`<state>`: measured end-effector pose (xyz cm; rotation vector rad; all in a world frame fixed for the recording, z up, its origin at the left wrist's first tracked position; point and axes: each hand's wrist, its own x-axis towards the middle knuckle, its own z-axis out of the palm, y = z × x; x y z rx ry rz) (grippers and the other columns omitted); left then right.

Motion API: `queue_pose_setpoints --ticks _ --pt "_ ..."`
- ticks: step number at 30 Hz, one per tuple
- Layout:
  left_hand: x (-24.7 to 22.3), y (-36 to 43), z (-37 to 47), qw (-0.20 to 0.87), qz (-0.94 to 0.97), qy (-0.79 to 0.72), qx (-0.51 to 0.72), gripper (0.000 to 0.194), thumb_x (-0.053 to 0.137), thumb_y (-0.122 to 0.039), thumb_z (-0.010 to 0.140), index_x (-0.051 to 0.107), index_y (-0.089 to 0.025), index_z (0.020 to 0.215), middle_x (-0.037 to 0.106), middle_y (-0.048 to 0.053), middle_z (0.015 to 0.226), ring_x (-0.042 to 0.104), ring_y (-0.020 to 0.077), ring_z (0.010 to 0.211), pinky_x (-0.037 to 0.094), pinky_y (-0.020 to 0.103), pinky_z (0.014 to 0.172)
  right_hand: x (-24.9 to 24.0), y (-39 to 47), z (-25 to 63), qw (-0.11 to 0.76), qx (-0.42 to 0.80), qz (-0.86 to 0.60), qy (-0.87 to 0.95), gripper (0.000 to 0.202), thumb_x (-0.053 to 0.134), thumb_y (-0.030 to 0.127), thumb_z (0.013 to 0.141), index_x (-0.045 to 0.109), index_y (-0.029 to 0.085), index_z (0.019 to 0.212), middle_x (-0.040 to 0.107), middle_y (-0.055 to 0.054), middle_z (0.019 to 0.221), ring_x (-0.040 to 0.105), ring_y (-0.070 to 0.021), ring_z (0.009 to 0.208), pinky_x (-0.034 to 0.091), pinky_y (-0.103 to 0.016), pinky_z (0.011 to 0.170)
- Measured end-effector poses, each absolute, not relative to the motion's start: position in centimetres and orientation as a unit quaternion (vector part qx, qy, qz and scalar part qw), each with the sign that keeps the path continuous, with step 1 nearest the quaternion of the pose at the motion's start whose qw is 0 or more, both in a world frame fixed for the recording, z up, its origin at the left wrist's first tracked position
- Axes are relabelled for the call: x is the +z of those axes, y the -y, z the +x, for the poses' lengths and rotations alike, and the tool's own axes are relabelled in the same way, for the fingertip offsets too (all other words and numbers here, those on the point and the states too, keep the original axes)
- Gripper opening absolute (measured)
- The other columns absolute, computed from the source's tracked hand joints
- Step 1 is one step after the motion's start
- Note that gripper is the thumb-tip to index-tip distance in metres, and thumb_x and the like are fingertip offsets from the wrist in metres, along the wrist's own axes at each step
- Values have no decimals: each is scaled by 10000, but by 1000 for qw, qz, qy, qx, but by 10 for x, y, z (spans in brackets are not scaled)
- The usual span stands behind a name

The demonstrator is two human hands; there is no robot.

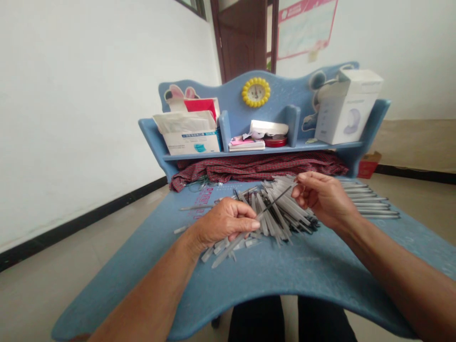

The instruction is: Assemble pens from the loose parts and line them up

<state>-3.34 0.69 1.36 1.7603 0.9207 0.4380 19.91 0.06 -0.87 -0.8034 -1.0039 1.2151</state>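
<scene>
My left hand [230,219] is closed on a translucent pen barrel [228,251], whose tapered end points down toward the desk's front edge. A thin dark pen refill [274,202] sticks out of the barrel's other end, slanting up to the right. Close to that refill's far end is my right hand [318,192], its thumb and fingers pinched together. Whether they touch the refill or hold something small cannot be made out. Beneath and between both hands lies a loose heap of translucent pen barrels [281,209], with dark tips along its right side.
Several finished-looking pens [374,205] lie in a row on the blue desk [285,270]. Behind the heap is a red checked cloth [256,166]. The shelf holds a mask box [194,141], a white carton [349,109] and a red tin [276,141].
</scene>
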Motion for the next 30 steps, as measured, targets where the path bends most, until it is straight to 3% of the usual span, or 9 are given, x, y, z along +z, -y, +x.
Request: queue_pose_setpoints --ticks 6,10,16,19,22,26,30 --pt "12 -6 -31 504 731 -413 202 206 666 -312 692 640 -113 647 550 -29 495 355 20 341 230 152 346 -11 1 195 618 537 -350 454 195 693 320 704 584 160 684 647 -4 529 521 -93 371 384 -181 351" --pt "14 -3 -29 518 729 -398 204 205 660 -314 704 644 -113 666 572 -20 521 361 16 347 234 146 347 -16 6 187 559 535 -361 521 217 689 345 715 606 152 659 651 -9 530 513 -89 363 388 -190 361" --pt "13 -2 -29 537 717 -380 230 221 669 -326 697 664 -106 720 605 4 563 379 20 353 238 145 338 -19 12 181 467 441 -407 649 305 626 409 774 678 155 935 618 14 518 490 -83 387 377 -190 385" --pt "11 -5 -31 540 702 -374 276 240 682 -340 685 661 -103 721 617 20 585 393 26 352 251 153 337 -17 8 188 438 373 -441 688 241 591 362 797 676 155 887 561 36 486 442 -70 390 337 -180 391" --pt "10 -8 -32 540 691 -370 306 269 687 -365 685 658 -98 709 612 28 575 395 29 350 260 156 342 -14 5 197 332 336 -463 750 158 554 257 797 657 148 750 514 44 468 411 -61 403 297 -177 400" --pt "12 -7 -32 539 681 -365 335 236 685 -341 691 650 -107 705 624 21 595 404 23 354 261 147 346 -8 5 206 158 285 -455 829 79 573 144 703 629 152 648 512 46 522 428 -62 474 308 -177 452" --pt "15 -4 -30 539 671 -368 353 200 682 -306 684 649 -111 703 624 9 582 403 19 357 247 139 343 -6 6 209 77 240 -455 854 38 610 153 653 606 161 616 486 50 542 431 -74 520 295 -188 474"
